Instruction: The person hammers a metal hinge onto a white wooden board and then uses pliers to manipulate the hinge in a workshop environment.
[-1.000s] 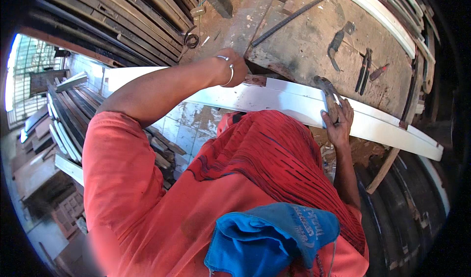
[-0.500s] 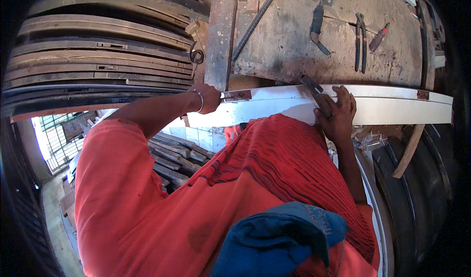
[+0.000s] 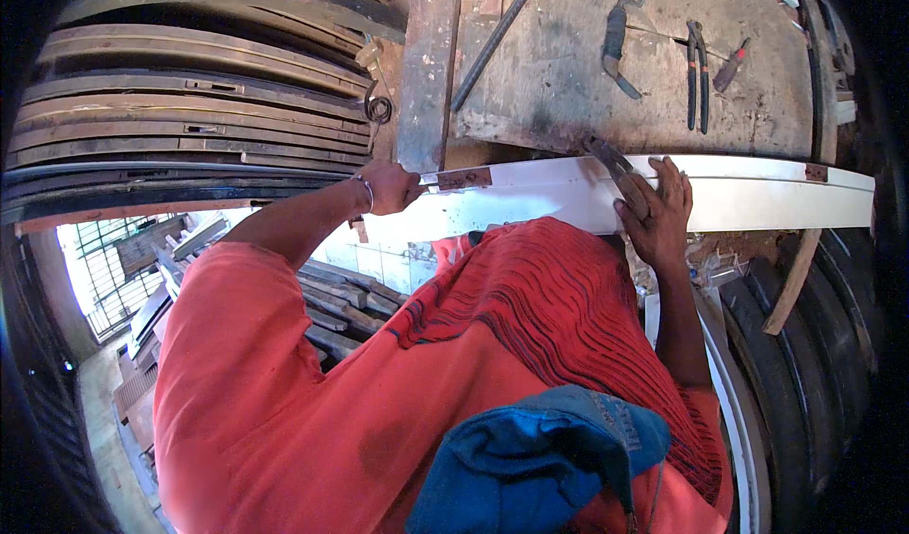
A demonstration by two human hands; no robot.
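Note:
A long white board (image 3: pixel 757 199), its narrow edge upward, lies across in front of me. Let into that edge are a rust-brown hinge plate (image 3: pixel 466 179) on the left and a similar brown plate (image 3: pixel 815 171) on the right. My left hand (image 3: pixel 386 187) is closed round a slim tool (image 3: pixel 429 182), whose pale metal end points at the left plate; its kind is mostly hidden. Resting against the board, my right hand (image 3: pixel 661 217) grips a hammer (image 3: pixel 611 160) with a dark head, between thumb and fingers, some fingers stretched out along the board.
On the wooden bench (image 3: pixel 549 89) beyond lie a tool with a black-wrapped handle (image 3: pixel 614 46), pliers (image 3: pixel 698 75), a screwdriver (image 3: pixel 730 66) and a dark rod (image 3: pixel 497 42). Stacked door frames (image 3: pixel 189 108) fill the left. A slanting wooden strut (image 3: pixel 793 283) stands at right.
My left hand has moved slightly left, so more of the slim tool's end shows. The hammer in my right hand has tilted more upright. The whole view has shifted a little.

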